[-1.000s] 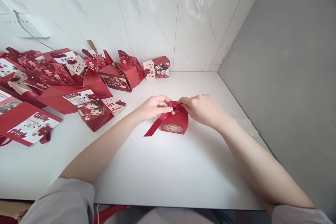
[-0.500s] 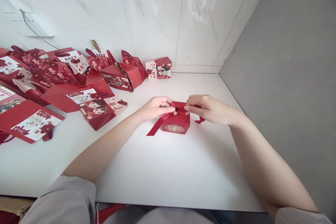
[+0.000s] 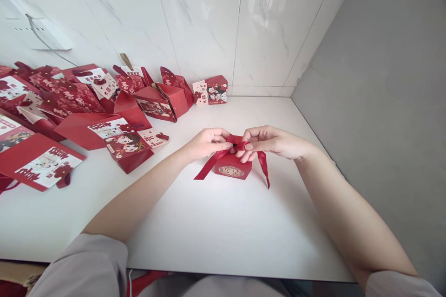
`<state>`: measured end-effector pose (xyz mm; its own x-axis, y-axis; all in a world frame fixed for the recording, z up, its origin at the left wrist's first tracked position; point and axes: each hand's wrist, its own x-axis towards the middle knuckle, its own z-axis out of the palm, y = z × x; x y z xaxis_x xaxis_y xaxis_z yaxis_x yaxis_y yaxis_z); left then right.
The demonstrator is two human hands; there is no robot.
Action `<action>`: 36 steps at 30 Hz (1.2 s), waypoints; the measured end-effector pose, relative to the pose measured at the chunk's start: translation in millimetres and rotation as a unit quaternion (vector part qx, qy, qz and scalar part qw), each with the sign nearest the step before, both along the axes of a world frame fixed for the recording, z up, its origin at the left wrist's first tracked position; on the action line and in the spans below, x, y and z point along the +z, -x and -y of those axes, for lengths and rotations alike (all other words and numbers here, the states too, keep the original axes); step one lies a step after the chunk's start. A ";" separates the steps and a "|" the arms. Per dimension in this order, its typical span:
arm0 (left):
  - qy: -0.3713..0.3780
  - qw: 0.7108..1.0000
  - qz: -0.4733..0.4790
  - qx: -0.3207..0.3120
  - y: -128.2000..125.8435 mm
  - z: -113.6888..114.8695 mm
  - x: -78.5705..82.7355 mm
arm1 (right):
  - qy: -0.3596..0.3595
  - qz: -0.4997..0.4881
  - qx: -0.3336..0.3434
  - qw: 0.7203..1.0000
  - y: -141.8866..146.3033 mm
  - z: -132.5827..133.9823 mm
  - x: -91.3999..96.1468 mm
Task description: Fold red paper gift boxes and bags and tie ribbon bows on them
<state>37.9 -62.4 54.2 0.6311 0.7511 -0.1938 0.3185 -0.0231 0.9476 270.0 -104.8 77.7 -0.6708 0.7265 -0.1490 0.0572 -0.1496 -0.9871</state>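
Note:
A small red gift box [image 3: 232,170] with a pale round emblem on its front stands on the white table. Across its top runs a red satin ribbon [image 3: 210,165], looped and crossed at the middle; one tail slants down to the left, the other hangs on the right. At the left of the crossing, my left hand [image 3: 211,143] pinches the ribbon between thumb and fingers. My right hand [image 3: 270,143] grips a ribbon loop at the right, its lower fingertips close to the box's front edge. Fingers partly hide the crossing.
Many red and white printed gift boxes [image 3: 80,97] crowd the left side of the white table [image 3: 209,227]. One box [image 3: 216,90] leans by the tiled wall behind. A grey panel [image 3: 379,102] bounds the right. A cable [image 3: 52,46] hangs from a wall socket.
My right hand has shifted slightly left and turned, its fingers now around a ribbon loop. The right ribbon tail now hangs lower and longer. My left hand stays nearly still.

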 end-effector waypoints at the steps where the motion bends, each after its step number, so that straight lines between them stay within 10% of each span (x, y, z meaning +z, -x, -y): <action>1: -0.003 1.000 0.004 -0.002 0.3 0.1 -0.3 | -0.005 -0.009 -0.011 1.000 1.4 -1.1 -1.7; 11: -0.034 0.997 0.038 -0.058 -0.1 4.2 2.5 | -0.148 0.051 -0.118 0.981 14.4 -3.4 -18.3; 24: -0.047 0.998 0.001 -0.043 -0.8 2.8 1.5 | -0.383 0.169 -0.100 0.903 24.9 6.7 -15.0; 36: -0.065 0.995 0.004 -0.072 -1.5 3.2 -0.5 | -0.250 0.222 -0.116 0.935 15.3 2.3 -11.5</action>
<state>39.4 -65.6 53.8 0.7350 0.6714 -0.0946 0.2948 -0.1907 0.9363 254.7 -107.1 66.2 -0.4398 0.8978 0.0211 0.5014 0.2649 -0.8236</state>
